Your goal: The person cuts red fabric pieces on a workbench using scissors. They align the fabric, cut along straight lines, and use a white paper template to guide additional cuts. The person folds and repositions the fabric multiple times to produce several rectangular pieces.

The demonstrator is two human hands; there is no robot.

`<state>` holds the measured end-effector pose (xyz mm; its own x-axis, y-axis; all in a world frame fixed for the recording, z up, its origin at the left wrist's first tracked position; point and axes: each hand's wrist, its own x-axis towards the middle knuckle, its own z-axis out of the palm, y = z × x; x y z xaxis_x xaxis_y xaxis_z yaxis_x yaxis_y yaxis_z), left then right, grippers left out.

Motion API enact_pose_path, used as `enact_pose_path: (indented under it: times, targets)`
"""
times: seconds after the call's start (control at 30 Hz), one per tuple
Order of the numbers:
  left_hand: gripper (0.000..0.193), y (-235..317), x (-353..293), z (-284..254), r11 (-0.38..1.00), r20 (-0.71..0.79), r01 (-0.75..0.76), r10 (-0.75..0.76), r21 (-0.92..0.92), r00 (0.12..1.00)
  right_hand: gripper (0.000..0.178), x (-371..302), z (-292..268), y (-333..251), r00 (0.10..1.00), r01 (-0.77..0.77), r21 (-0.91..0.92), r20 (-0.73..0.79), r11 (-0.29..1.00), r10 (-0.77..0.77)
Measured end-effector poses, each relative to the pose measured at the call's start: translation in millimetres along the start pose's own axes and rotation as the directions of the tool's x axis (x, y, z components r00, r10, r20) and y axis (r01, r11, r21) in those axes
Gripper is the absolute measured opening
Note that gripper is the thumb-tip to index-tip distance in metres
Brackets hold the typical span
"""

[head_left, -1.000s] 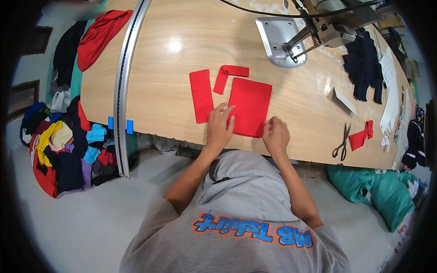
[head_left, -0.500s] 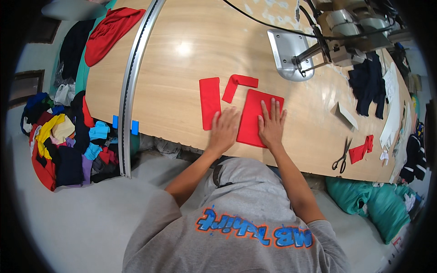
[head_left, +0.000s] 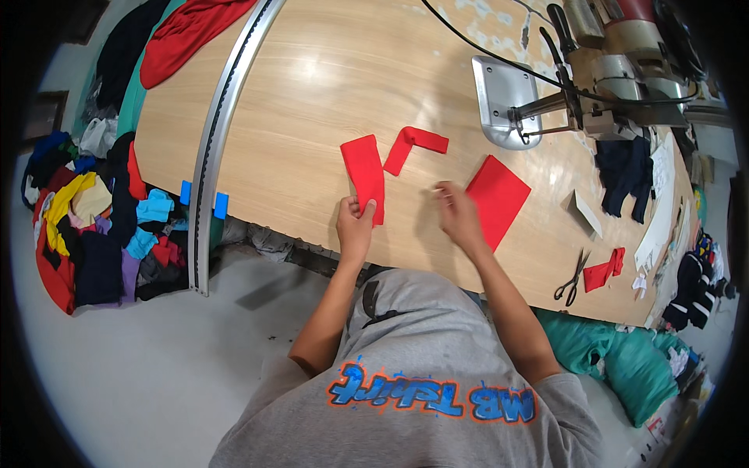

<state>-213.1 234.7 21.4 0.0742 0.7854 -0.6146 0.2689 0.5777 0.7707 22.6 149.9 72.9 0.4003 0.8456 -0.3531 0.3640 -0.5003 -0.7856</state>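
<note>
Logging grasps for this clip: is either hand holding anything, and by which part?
The left hand pinches the red strip at its near end. The right hand holds nothing; it rests by the red panel.

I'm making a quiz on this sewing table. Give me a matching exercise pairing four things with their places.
Things:
1. red strip
2. red panel
3. scissors
4. sewing machine

Places:
A. far right of the table
B. by the right hand
C. pinched in the left hand
D. near edge, beside a small red scrap

Pairs: 1-C, 2-B, 3-D, 4-A
</note>
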Motion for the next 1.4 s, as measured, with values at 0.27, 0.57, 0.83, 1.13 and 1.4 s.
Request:
enact_pose_path:
  times: [0.27, 0.57, 0.83, 1.13, 1.4]
  targets:
    - [0.052, 38.3, -67.1, -8.3, 0.907, 0.419, 0.291, -0.148, -0.303, 0.896, 0.063, 2.1, 52.8, -34.2, 0.822, -0.548, 0.590, 0.509, 0.593, 0.254]
    - [0.059, 85.4, -83.2, 69.3, 0.995, 0.775, -0.050, 0.103, -0.092, 0.623, 0.018, -38.8, -76.3, 9.7, 0.959, -0.240, 0.879, 0.149, 0.412, 0.241]
    - [0.047, 32.2, -47.5, 190.8, 0.955, 0.821, -0.266, 0.045, 0.132, 0.570, 0.030, -37.8, -121.8, 100.6, 0.864, -0.217, 0.716, -0.177, 0.664, 0.472]
    - [0.052, -24.4, -40.3, 185.9, 0.978, 0.794, -0.148, -0.028, 0.147, 0.607, 0.024, -43.6, -93.2, 115.9, 0.790, -0.123, 0.714, -0.350, 0.690, 0.503]
    - [0.056, 21.6, -70.1, 170.0, 0.626, 0.695, -0.588, 0.100, 0.512, 0.712, 0.040, -37.8, -73.6, 157.5, 0.651, -0.189, 0.070, -0.738, 0.979, 0.178]
